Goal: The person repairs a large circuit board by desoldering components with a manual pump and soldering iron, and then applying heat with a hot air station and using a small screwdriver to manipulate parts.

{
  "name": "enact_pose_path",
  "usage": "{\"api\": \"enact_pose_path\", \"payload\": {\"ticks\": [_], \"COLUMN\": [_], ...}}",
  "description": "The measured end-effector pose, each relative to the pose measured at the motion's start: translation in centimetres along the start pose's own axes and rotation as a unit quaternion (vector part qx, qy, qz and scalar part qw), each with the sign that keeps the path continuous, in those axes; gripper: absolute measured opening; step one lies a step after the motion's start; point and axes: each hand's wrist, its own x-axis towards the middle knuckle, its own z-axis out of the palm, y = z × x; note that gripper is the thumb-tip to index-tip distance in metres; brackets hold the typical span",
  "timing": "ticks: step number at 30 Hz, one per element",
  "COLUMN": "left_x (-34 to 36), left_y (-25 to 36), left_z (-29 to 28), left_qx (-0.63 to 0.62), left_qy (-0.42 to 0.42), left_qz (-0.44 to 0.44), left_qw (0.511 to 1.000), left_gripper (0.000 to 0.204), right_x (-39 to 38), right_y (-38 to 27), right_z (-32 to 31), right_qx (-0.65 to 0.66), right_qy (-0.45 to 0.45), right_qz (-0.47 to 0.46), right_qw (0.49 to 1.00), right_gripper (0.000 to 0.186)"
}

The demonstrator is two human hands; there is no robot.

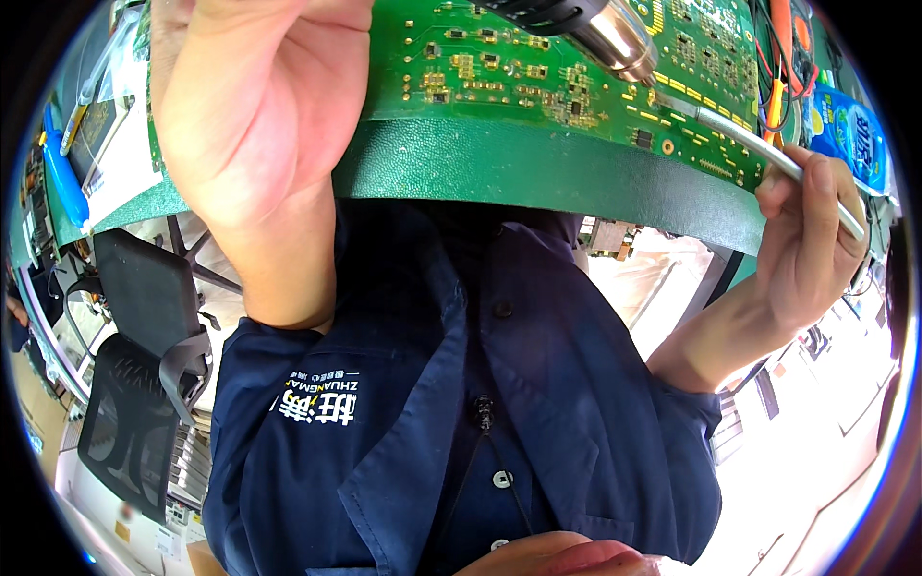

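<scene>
A green circuit board [499,67] with gold pads and small black components lies before me. Over its far edge the black and metal hot-air gun [615,43] slants in from the top, nozzle aimed down at the board. My left hand [264,115] is raised on the left, palm showing; its fingers run past the upper edge, so its grip is hidden. On the right, my right hand [812,226] pinches a slim silver rod-shaped tool [735,132]. The tool's tapered tip is at the board, just below the nozzle; whether they touch is unclear.
The board rests on a green mat [480,163] along the bench edge. A blue packet [855,134], an orange-handled tool [774,101] and cables lie at right. A blue-handled tool [62,178] lies at left. A black office chair [144,355] stands to the left.
</scene>
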Motion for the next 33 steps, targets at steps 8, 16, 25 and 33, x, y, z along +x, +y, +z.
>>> {"api": "enact_pose_path", "payload": {"ticks": [8,16,25,33], "left_x": [0.5,0.7,0.7,0.3], "left_y": [-0.4,0.3,0.5,-0.2], "left_z": [0.1,0.7,1.3,0.6], "left_qx": [0.005,-0.028,0.021,-0.009], "left_qy": [-0.034,-0.029,-0.014,0.01], "left_qz": [0.024,-0.003,-0.001,0.009], "left_qw": [0.999,0.999,1.0,1.0], "left_gripper": [0.055,0.055,0.055,0.055], "right_x": [1.8,1.9,-0.7,-2.2], "right_y": [0.8,0.9,-0.6,0.1], "right_z": [-2.1,-1.8,2.4,2.9], "right_qx": [0.048,0.095,0.003,-0.029], "right_qy": [-0.073,-0.095,0.121,0.168], "right_qz": [0.068,0.046,0.037,-0.02], "right_qw": [0.994,0.99,0.992,0.985], "right_gripper": [0.029,0.027,0.033,0.033]}}
